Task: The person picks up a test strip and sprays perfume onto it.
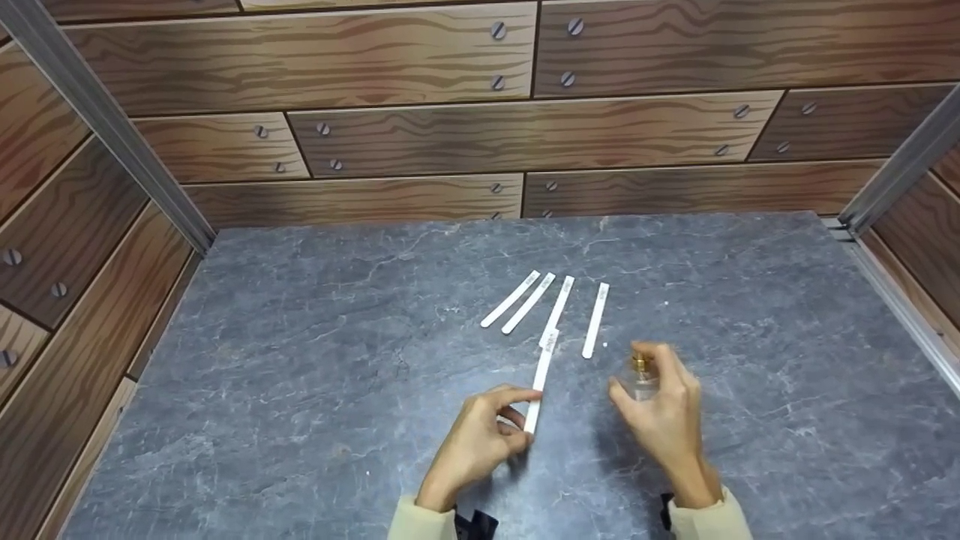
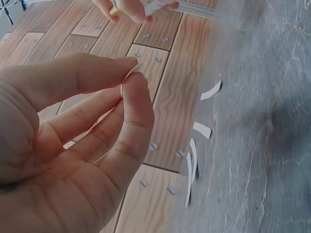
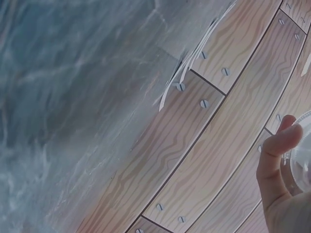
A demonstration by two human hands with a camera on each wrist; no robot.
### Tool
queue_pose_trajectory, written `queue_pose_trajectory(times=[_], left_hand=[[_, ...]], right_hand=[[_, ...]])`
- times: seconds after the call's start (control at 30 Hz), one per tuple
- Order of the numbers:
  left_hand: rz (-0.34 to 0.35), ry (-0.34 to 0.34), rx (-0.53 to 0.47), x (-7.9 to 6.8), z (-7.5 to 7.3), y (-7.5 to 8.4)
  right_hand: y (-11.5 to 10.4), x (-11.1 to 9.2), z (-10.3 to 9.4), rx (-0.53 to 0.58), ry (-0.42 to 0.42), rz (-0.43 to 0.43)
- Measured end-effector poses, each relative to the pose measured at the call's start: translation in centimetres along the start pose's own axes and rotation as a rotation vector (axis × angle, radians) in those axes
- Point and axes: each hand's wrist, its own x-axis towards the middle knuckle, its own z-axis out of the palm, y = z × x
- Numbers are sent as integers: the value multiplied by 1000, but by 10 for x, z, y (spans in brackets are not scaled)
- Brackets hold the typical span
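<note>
My left hand (image 1: 480, 436) pinches the near end of a white paper test strip (image 1: 541, 375) between thumb and fingers. The strip's far end overlaps another strip (image 1: 561, 301) lying on the table in the head view. Seen edge-on in the left wrist view, the held strip (image 2: 130, 74) sits between the fingertips. To the right, my right hand (image 1: 670, 416) grips a small clear glass perfume bottle (image 1: 645, 388) with a gold-coloured neck, index finger at its top. Only part of the round, transparent bottle (image 3: 302, 158) shows at the right wrist view's edge.
More white strips lie fanned out ahead of the hands: two at the left (image 1: 510, 298) and one at the right (image 1: 596, 321). The grey marbled tabletop (image 1: 300, 360) is bounded by wood-patterned walls (image 1: 420, 142) and metal corner posts (image 1: 112, 120).
</note>
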Motion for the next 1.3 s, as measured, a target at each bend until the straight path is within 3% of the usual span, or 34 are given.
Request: queue_pose_trajectory(times=[0.23, 1.3], left_hand=[[-16, -30, 12, 0, 4, 3], [-37, -16, 16, 0, 4, 2]], right_hand=[[-2, -2, 3, -4, 21, -28], [-3, -1, 5, -48, 43, -16]])
